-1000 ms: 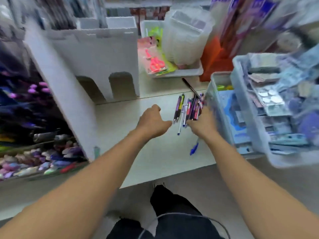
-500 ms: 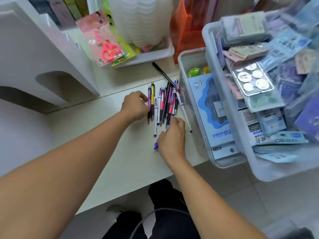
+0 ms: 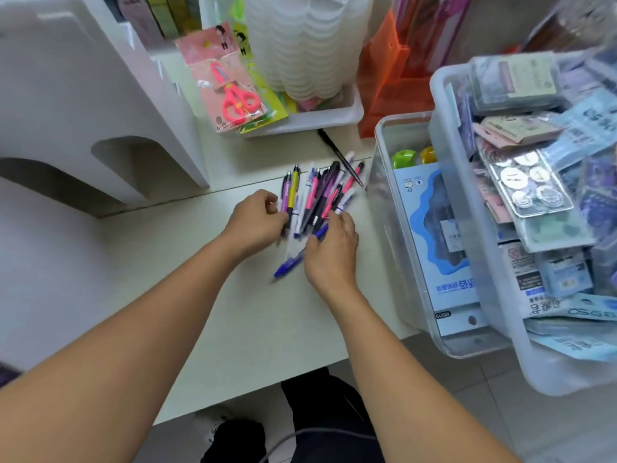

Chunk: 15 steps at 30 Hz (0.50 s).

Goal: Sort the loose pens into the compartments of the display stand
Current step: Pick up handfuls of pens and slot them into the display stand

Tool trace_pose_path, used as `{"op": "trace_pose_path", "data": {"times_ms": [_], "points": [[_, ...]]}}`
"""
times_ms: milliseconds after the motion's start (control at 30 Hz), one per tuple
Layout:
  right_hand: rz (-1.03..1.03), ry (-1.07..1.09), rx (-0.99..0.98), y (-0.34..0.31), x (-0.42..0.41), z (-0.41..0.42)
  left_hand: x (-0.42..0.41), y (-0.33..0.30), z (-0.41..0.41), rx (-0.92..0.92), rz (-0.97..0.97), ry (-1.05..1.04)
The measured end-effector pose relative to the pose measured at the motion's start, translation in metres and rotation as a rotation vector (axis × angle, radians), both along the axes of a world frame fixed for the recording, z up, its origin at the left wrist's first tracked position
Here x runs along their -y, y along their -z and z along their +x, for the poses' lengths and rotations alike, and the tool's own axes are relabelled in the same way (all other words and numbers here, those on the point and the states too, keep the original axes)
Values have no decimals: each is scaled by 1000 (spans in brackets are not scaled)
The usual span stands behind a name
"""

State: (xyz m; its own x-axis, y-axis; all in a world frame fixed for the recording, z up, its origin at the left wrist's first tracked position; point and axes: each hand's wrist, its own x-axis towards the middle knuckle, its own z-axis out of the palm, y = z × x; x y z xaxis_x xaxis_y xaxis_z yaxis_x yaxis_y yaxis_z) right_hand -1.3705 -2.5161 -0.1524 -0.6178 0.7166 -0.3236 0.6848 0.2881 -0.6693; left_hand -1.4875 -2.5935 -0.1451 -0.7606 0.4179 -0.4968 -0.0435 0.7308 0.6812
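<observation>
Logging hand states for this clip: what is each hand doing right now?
Left hand: fingers curled at the left edge of the pen pile; grip cannot be told.
Right hand: grips a blue pen.

A single head-worn, wide-angle view is given, aimed forward and steeply down from close above the flat white tabletop (image 3: 233, 329). Both forearms are seen entering from the bottom edge, and the frame's right side is filled by clear plastic bins (image 3: 444, 95).
</observation>
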Motion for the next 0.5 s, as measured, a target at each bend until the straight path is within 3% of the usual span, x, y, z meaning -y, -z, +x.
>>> {"op": "trace_pose_path", "data": {"times_ms": [67,200,400,500], "points": [[0,-77,-59,-8,-7,-7,6,-1,-8,-30,-17,-38],[237,-20,-113,-28,-40,-47,16,-2,-21,-70,-72,-14],[150,-250,303,0,-69,-115,14,3,-6,-194,-296,211],[203,-235,230,12,-65,-104,17,12,6,-315,-327,246]]}}
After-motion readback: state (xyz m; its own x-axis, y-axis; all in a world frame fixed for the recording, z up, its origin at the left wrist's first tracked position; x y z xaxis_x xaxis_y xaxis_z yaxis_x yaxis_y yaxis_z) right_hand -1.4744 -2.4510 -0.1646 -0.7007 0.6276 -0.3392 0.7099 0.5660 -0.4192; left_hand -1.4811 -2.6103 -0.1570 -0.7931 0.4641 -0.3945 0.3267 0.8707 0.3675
